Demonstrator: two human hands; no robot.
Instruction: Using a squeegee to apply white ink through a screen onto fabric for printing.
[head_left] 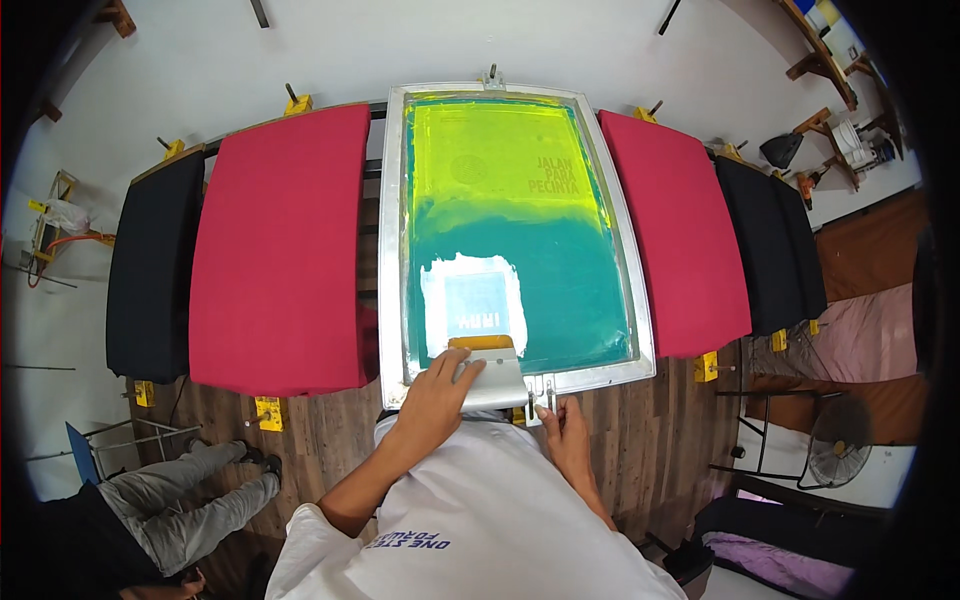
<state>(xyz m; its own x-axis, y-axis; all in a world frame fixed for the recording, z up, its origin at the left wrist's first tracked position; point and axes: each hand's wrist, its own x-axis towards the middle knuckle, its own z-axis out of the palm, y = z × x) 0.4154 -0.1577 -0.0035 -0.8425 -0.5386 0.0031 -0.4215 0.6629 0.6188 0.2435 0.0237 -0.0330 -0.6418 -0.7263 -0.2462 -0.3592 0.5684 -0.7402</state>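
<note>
A screen-printing frame (640, 320) with a metal rim lies in front of me, its green mesh (570, 290) smeared with yellow-green ink (480, 140) over the far half. Nearer on the left, white ink (435, 300) surrounds a pale square with lettering. A squeegee (500, 378) with a metal holder and an amber blade rests at the near edge of the mesh. My left hand (440, 388) grips its left end, fingers over the holder. At the frame's near rim, my right hand (568, 430) is closed at a small metal bracket (537, 400), thumb and fingers against it.
Boards covered in red fabric (280, 240) and black fabric (155, 265) stand left; more red (675, 230) and black (760, 240) ones stand right. Yellow clamps (268, 412) jut from their ends. Another person's legs (190, 490) are at lower left. A fan (840, 440) stands right.
</note>
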